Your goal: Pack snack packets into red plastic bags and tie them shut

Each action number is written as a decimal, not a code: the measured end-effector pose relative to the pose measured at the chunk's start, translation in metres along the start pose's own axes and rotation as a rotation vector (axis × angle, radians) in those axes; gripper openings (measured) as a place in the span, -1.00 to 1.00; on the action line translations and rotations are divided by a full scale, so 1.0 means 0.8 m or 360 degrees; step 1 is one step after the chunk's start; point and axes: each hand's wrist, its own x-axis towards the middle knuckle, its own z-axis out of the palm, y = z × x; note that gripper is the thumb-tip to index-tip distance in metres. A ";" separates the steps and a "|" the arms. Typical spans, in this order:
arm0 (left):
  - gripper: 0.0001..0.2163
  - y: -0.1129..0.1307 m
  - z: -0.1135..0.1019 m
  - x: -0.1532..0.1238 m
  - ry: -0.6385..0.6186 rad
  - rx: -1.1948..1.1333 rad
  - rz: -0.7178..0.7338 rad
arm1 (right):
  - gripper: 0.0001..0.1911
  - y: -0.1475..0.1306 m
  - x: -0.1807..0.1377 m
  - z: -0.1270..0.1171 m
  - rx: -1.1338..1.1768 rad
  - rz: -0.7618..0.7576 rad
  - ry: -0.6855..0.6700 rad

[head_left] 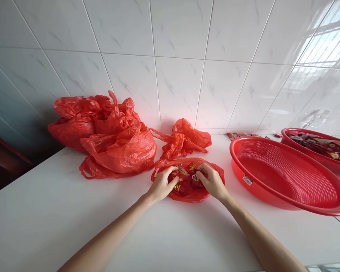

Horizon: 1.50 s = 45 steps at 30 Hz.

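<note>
A small red plastic bag lies open on the white counter, with several red and gold wrapped sweets inside. My left hand reaches into its left side, fingers curled and pinching at the sweets. My right hand is at the right side of the opening, fingers closed on a small wrapped sweet. Both hands rest on the bag's mouth.
A pile of bigger red plastic bags sits at the back left and a crumpled one behind the open bag. A red mesh basket stands on the right. Behind it, another red basket holds wrapped packets. Tiled wall behind.
</note>
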 end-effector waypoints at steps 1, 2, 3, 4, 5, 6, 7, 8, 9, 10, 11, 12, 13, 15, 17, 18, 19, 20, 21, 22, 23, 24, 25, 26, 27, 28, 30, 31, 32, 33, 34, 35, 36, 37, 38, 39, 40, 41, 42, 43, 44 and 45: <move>-0.72 0.001 -0.002 0.000 0.0005 -0.0002 -0.0018 | -0.82 0.000 0.000 0.000 0.0062 0.0019 0.0016; -0.73 0.003 -0.003 0.001 0.0021 -0.0001 -0.0037 | -0.81 0.000 0.000 0.001 0.0136 0.0045 0.0028; -0.73 0.005 -0.005 0.001 0.0049 0.0000 -0.0059 | -0.81 -0.001 0.001 0.001 0.0217 0.0081 0.0035; -0.74 0.006 -0.006 0.001 0.0083 -0.0005 -0.0082 | -0.80 -0.002 0.001 0.000 0.0303 0.0128 0.0034; -0.74 0.007 -0.007 0.002 0.0121 -0.0016 -0.0105 | -0.79 -0.003 0.001 0.000 0.0389 0.0184 0.0025; -0.73 0.008 -0.007 0.002 0.0158 -0.0030 -0.0124 | -0.77 -0.005 0.001 -0.001 0.0470 0.0247 0.0007; -0.73 0.009 -0.007 0.003 0.0192 -0.0043 -0.0137 | -0.75 -0.007 0.001 -0.002 0.0540 0.0311 -0.0021; -0.73 0.009 -0.006 0.003 0.0219 -0.0050 -0.0144 | -0.73 -0.008 0.001 -0.003 0.0597 0.0370 -0.0057; -0.74 0.008 -0.005 0.003 0.0231 -0.0051 -0.0145 | -0.71 -0.009 0.001 -0.003 0.0642 0.0417 -0.0094; -0.75 0.008 -0.004 0.003 0.0224 -0.0049 -0.0140 | -0.70 -0.010 0.001 -0.003 0.0674 0.0446 -0.0130; -0.76 0.007 -0.002 0.003 0.0198 -0.0045 -0.0130 | -0.71 -0.010 0.001 -0.003 0.0696 0.0458 -0.0160; -0.76 0.006 -0.001 0.002 0.0156 -0.0040 -0.0114 | -0.72 -0.010 0.000 -0.002 0.0706 0.0455 -0.0185; -0.76 0.005 0.001 0.001 0.0108 -0.0032 -0.0088 | -0.74 -0.009 0.000 0.000 0.0702 0.0439 -0.0206; -0.72 0.004 0.002 -0.002 0.0016 0.0006 -0.0020 | -0.77 -0.005 0.000 0.003 0.0645 0.0401 -0.0219; -0.61 0.005 0.002 -0.004 -0.0048 0.0081 0.0044 | -0.77 -0.001 0.000 0.005 0.0569 0.0402 -0.0204; -0.53 0.007 0.001 -0.005 -0.0077 0.0125 0.0061 | -0.76 0.000 0.001 0.006 0.0545 0.0416 -0.0186; -0.46 0.009 -0.001 -0.006 -0.0105 0.0171 0.0059 | -0.75 0.002 0.001 0.006 0.0534 0.0435 -0.0165; -0.41 0.011 -0.002 -0.007 -0.0136 0.0218 0.0044 | -0.74 0.003 0.001 0.007 0.0530 0.0450 -0.0143; -0.38 0.013 -0.004 -0.007 -0.0164 0.0261 0.0026 | -0.73 0.004 0.002 0.007 0.0533 0.0460 -0.0125; -0.37 0.015 -0.005 -0.007 -0.0183 0.0299 0.0010 | -0.72 0.005 0.002 0.007 0.0541 0.0465 -0.0111; -0.38 0.016 -0.007 -0.007 -0.0190 0.0328 0.0002 | -0.71 0.006 0.002 0.007 0.0556 0.0464 -0.0104; -0.40 0.017 -0.007 -0.007 -0.0185 0.0352 0.0001 | -0.70 0.006 0.002 0.007 0.0578 0.0457 -0.0104; -0.43 0.018 -0.007 -0.007 -0.0169 0.0369 0.0006 | -0.69 0.006 0.002 0.008 0.0606 0.0444 -0.0109; -0.46 0.018 -0.007 -0.007 -0.0140 0.0380 0.0016 | -0.68 0.005 0.002 0.008 0.0634 0.0422 -0.0115; -0.48 0.018 -0.006 -0.007 -0.0099 0.0383 0.0033 | -0.67 0.005 0.001 0.009 0.0658 0.0395 -0.0122; -0.51 0.018 -0.005 -0.007 -0.0054 0.0374 0.0061 | -0.65 0.003 0.001 0.010 0.0678 0.0367 -0.0132; -0.57 0.018 -0.003 -0.007 0.0022 0.0286 0.0146 | -0.62 0.000 -0.001 0.012 0.0717 0.0309 -0.0152; -0.61 0.020 -0.002 -0.007 0.0037 0.0212 0.0189 | -0.61 -0.002 -0.003 0.013 0.0737 0.0279 -0.0165; -0.65 0.022 -0.001 -0.007 0.0036 0.0129 0.0223 | -0.61 -0.005 -0.005 0.015 0.0758 0.0248 -0.0184; -0.70 0.024 0.000 -0.007 0.0020 0.0047 0.0245 | -0.61 -0.007 -0.007 0.016 0.0778 0.0215 -0.0206; -0.76 0.026 0.000 -0.007 -0.0006 -0.0027 0.0260 | -0.61 -0.010 -0.008 0.018 0.0797 0.0184 -0.0228; -0.81 0.029 0.001 -0.007 -0.0032 -0.0089 0.0270 | -0.62 -0.012 -0.010 0.019 0.0814 0.0157 -0.0248; -0.83 0.032 0.001 -0.007 -0.0054 -0.0142 0.0279 | -0.63 -0.014 -0.012 0.020 0.0825 0.0134 -0.0264; -0.81 0.034 0.001 -0.007 -0.0069 -0.0185 0.0287 | -0.64 -0.015 -0.013 0.020 0.0830 0.0116 -0.0272; -0.78 0.037 0.001 -0.007 -0.0078 -0.0220 0.0290 | -0.64 -0.017 -0.013 0.020 0.0825 0.0103 -0.0272; -0.77 0.038 0.001 -0.007 -0.0078 -0.0246 0.0287 | -0.64 -0.018 -0.014 0.020 0.0808 0.0093 -0.0264; -0.76 0.040 0.001 -0.007 -0.0070 -0.0265 0.0275 | -0.63 -0.018 -0.013 0.019 0.0783 0.0088 -0.0254; -0.76 0.041 0.001 -0.007 -0.0060 -0.0278 0.0256 | -0.62 -0.019 -0.013 0.019 0.0753 0.0090 -0.0245; -0.76 0.042 0.001 -0.008 -0.0054 -0.0290 0.0232 | -0.60 -0.019 -0.013 0.018 0.0723 0.0096 -0.0236; -0.77 0.042 0.001 -0.009 -0.0050 -0.0303 0.0204 | -0.58 -0.019 -0.012 0.017 0.0695 0.0101 -0.0226; -0.77 0.043 0.002 -0.009 -0.0051 -0.0320 0.0179 | -0.56 -0.019 -0.011 0.017 0.0671 0.0101 -0.0212; -0.77 0.043 0.002 -0.010 -0.0053 -0.0342 0.0160 | -0.56 -0.018 -0.011 0.016 0.0656 0.0096 -0.0201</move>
